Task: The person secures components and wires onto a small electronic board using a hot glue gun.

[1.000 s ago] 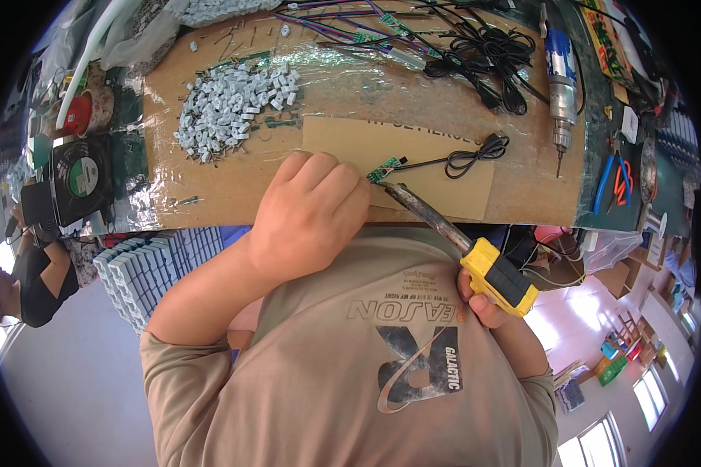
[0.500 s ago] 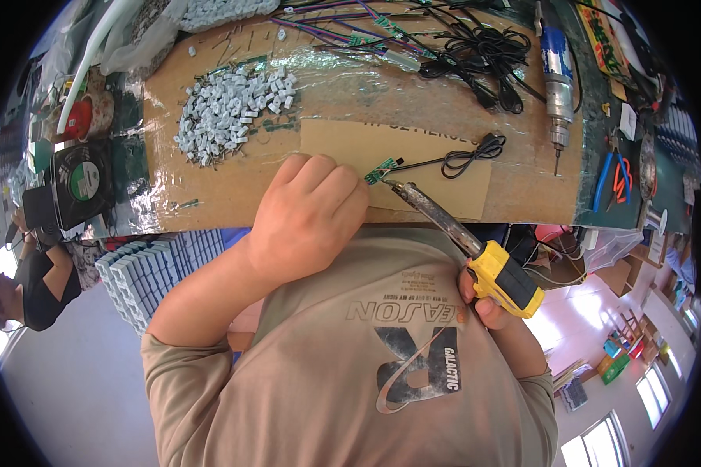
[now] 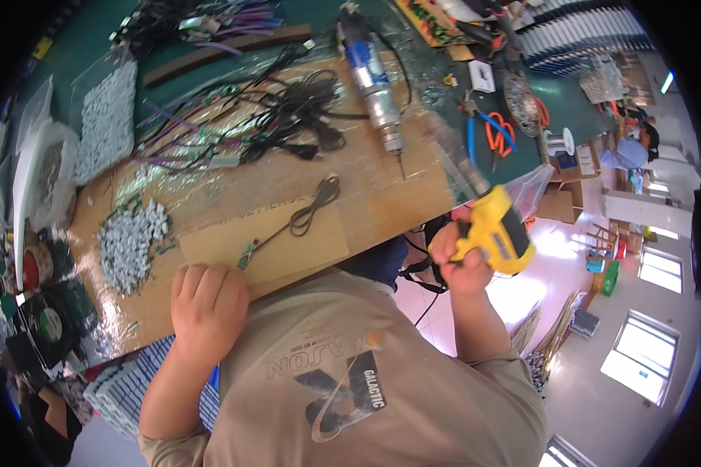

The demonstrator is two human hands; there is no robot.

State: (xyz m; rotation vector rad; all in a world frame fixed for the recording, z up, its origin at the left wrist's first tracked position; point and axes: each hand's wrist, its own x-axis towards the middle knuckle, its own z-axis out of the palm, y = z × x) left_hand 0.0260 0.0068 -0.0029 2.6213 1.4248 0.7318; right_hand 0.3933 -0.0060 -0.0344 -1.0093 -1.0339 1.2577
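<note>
My right hand [image 3: 459, 261] grips the yellow handle of a soldering gun [image 3: 500, 229], held up at the table's right front edge. Its metal barrel is smeared by motion and points up and left over the table. My left hand [image 3: 209, 307] is closed at the front edge, knuckles up; whatever is under its fingers is hidden. Just right of it, a small green circuit board [image 3: 247, 255] lies on a flat cardboard sheet [image 3: 319, 249]. A thin black cable [image 3: 300, 223] runs from the board and ends in a bundled loop.
Left of the cardboard sits a pile of small whitish parts [image 3: 128, 245]. Behind lie tangled black cables [image 3: 304, 117] and a blue-bodied power screwdriver [image 3: 372, 82]. Blue-handled pliers [image 3: 470, 132], orange-handled scissors [image 3: 497, 136] and a wire spool [image 3: 557, 142] lie at the right.
My right hand has swung the soldering gun up and right, away from the circuit board. My left hand has drawn back from the board toward the left. The view has turned right.
</note>
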